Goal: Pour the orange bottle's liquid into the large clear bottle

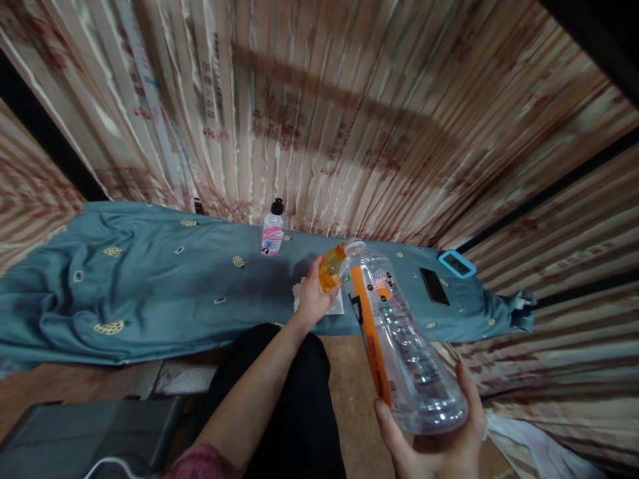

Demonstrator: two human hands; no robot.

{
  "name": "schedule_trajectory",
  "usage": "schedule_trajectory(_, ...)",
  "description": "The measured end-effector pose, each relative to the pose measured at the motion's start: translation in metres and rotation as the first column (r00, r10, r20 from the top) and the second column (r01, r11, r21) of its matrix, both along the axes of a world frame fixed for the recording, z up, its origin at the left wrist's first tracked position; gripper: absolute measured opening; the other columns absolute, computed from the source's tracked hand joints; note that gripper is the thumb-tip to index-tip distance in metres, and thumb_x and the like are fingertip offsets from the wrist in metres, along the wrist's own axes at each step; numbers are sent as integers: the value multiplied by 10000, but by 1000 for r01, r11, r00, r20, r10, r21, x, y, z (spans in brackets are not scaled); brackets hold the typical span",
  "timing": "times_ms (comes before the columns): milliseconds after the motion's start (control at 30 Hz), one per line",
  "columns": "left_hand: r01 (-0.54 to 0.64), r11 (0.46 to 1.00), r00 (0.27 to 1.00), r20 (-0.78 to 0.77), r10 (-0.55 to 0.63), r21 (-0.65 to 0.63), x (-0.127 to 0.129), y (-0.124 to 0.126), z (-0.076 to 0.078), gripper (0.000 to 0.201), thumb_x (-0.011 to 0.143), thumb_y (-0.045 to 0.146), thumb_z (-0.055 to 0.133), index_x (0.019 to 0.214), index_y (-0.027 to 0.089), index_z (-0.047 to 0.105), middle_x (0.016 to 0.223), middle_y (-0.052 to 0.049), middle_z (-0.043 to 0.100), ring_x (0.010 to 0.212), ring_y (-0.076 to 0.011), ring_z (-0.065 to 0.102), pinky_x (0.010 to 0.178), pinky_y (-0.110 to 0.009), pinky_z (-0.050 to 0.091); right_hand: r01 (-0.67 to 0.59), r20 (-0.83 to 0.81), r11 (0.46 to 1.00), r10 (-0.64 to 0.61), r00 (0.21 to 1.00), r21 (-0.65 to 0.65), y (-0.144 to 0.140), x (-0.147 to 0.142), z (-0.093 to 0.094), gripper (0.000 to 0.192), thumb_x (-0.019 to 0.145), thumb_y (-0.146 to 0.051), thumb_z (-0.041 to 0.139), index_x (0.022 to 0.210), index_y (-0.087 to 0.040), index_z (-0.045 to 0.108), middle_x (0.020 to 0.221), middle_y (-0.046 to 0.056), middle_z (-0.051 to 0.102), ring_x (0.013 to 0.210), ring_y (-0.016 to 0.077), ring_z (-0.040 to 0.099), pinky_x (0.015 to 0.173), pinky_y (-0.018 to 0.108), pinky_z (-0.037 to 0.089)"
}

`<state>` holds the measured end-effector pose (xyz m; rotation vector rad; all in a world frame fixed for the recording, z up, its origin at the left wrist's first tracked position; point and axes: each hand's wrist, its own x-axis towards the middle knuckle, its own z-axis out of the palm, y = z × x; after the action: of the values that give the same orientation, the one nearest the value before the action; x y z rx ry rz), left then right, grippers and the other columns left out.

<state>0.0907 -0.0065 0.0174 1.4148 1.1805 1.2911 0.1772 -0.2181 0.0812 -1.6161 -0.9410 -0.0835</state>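
Observation:
My right hand grips the base end of a large clear plastic bottle with an orange label strip. The bottle is tilted, its uncapped neck pointing up and left. Wrapped in my left hand is a small orange see-through container, whose far end meets the bottle's mouth. From this angle I cannot tell whether they touch or just overlap. Beneath my left hand lies a white tissue, partly hidden. A small clear bottle with a black cap and pink label stands further back, left of both hands.
A grey-green patterned cloth covers the long narrow table. On its right part lie a dark phone and a blue-framed digital clock. Pleated curtains hang close behind and at the sides. A dark grey box sits at lower left.

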Motion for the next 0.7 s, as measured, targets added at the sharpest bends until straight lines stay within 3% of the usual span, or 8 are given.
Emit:
schedule_trajectory(267,5,1000,999,52,-6,19,2,3,-8,747,712,171,761,1387,259,455,1298,-88,675,1188,-282,659,1047,-486,517,13,29,1000,-12,999,-4,0,0,-1,1151,594,-563,880,1529,-137,362,1536,241,426,1396,453,449,1085,725,382)
schedule_trajectory(700,8,1000,998,63,-10,22,1,2,-5,746,703,153,761,1381,260,467,1320,-91,668,1199,-282,657,1062,-475,510,8,53,1000,-8,999,-7,1,-3,3,1131,620,-590,860,1529,-138,362,1543,244,414,1414,450,429,1102,727,357)
